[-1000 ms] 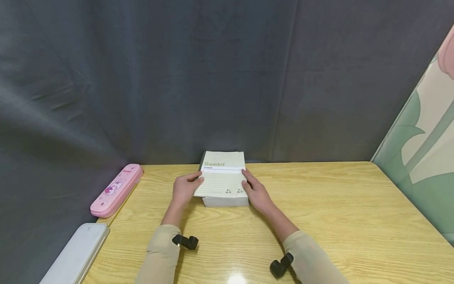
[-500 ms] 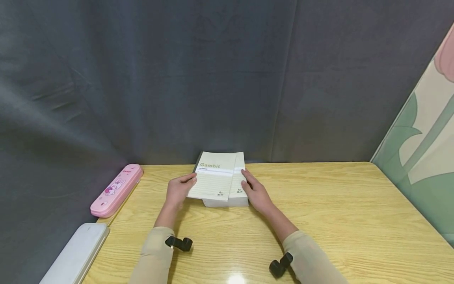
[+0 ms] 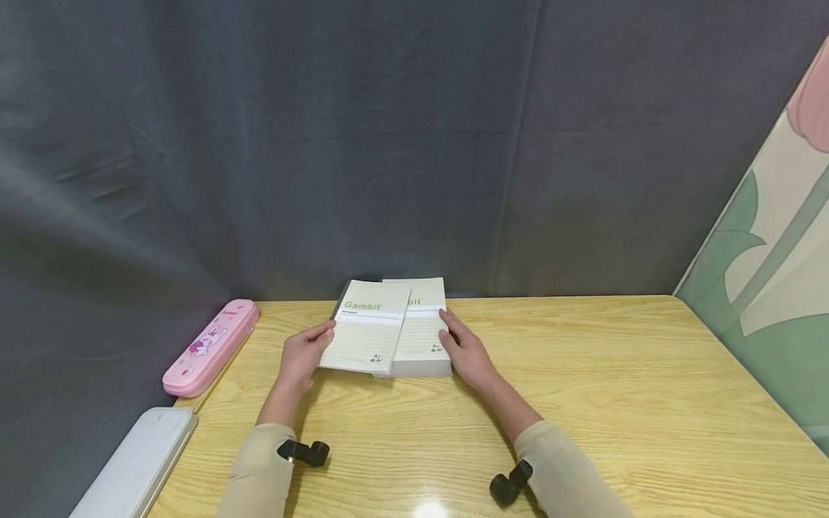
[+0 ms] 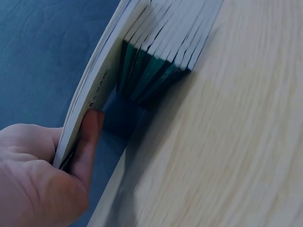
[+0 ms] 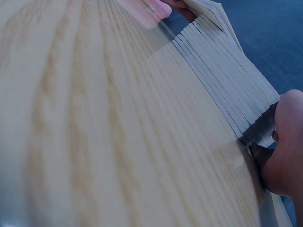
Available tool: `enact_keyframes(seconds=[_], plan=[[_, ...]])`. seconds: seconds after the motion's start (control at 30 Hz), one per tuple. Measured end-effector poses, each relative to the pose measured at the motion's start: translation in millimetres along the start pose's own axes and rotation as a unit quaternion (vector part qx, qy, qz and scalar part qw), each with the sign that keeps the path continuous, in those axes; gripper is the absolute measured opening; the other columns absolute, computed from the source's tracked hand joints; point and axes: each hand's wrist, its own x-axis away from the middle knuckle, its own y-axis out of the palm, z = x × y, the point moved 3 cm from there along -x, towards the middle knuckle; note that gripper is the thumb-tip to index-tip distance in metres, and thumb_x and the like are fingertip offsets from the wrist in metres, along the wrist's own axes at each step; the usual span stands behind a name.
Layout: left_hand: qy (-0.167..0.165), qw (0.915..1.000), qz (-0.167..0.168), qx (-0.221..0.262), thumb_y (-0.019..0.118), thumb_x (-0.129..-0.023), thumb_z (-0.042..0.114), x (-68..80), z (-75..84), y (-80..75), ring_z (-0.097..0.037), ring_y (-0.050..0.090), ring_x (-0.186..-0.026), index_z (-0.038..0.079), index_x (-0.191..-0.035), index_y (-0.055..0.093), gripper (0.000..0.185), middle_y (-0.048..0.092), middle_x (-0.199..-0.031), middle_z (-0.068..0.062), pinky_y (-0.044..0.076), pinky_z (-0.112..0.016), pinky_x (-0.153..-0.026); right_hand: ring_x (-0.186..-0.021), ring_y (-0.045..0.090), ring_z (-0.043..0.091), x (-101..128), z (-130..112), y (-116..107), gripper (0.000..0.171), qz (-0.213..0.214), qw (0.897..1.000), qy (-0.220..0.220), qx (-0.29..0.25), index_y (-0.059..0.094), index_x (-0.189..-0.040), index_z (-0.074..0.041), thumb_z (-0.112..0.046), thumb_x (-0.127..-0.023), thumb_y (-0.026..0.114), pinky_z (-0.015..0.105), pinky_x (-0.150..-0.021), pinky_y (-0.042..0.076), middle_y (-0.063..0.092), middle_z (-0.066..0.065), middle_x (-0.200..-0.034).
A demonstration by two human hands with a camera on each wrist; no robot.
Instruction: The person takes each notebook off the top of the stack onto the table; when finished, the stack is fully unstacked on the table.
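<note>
My left hand (image 3: pixel 303 356) pinches the left edge of a cream notebook (image 3: pixel 365 331) with "Gambit" on its cover. The left wrist view shows the thumb and fingers on opposite faces of this notebook (image 4: pixel 90 94), tilted up from the pile. It overlaps the left part of a stack of similar notebooks (image 3: pixel 421 338) against the back of the table. Along the stack's right side lies my right hand (image 3: pixel 471 357), its fingertips against the edge. In the right wrist view the page edges of the stack (image 5: pixel 222 71) show, with the right hand (image 5: pixel 289 146) at the near end.
A pink pencil case (image 3: pixel 211 347) with a rabbit picture lies on the table's left edge. In front of it is a white case (image 3: pixel 139 460). The wooden table (image 3: pixel 615 381) ends at a dark curtain (image 3: pixel 388 144) behind the stack.
My left hand has drawn the top notebook leftward and slightly toward me, uncovering more of the notebook beneath. The right hand has stayed at the stack's right side.
</note>
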Motion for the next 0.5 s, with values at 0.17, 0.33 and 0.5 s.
enact_keyframes(seconds=[0.17,0.33,0.5], plan=[[0.002,0.9998,0.019,0.0,0.065,-0.101,0.019,-0.8,-5.2,-8.7,-0.027,0.045,-0.139,0.004,-0.135,0.064,0.037,0.056,-0.145,-0.014,0.04,-0.039,-0.114,-0.151,0.022,0.028,-0.8,1.1,0.2,0.051,0.001,1.0,-0.007,-0.002,0.037,-0.158,-0.014,-0.028,-0.109,0.045,0.048,-0.123,0.019,0.027,0.01,-0.165],[0.007,0.9994,0.033,-0.007,0.064,-0.102,0.02,-0.7,-9.1,-16.1,-0.029,0.044,-0.14,0.003,-0.136,0.063,0.038,0.055,-0.145,-0.016,0.039,-0.04,-0.114,-0.151,0.022,0.027,-0.2,0.6,-0.2,0.051,0.0,1.0,-0.002,-0.005,0.037,-0.158,-0.014,-0.028,-0.109,0.046,0.047,-0.124,0.019,0.027,0.009,-0.165],[0.005,0.9992,0.04,-0.001,0.063,-0.102,0.019,0.3,-11.0,-19.8,-0.028,0.045,-0.139,0.002,-0.136,0.062,0.038,0.054,-0.145,-0.017,0.041,-0.039,-0.113,-0.151,0.023,0.026,0.3,-0.8,-1.0,0.051,0.002,1.0,0.001,-0.002,0.038,-0.157,-0.014,-0.029,-0.109,0.046,0.045,-0.123,0.021,0.028,0.008,-0.165]])
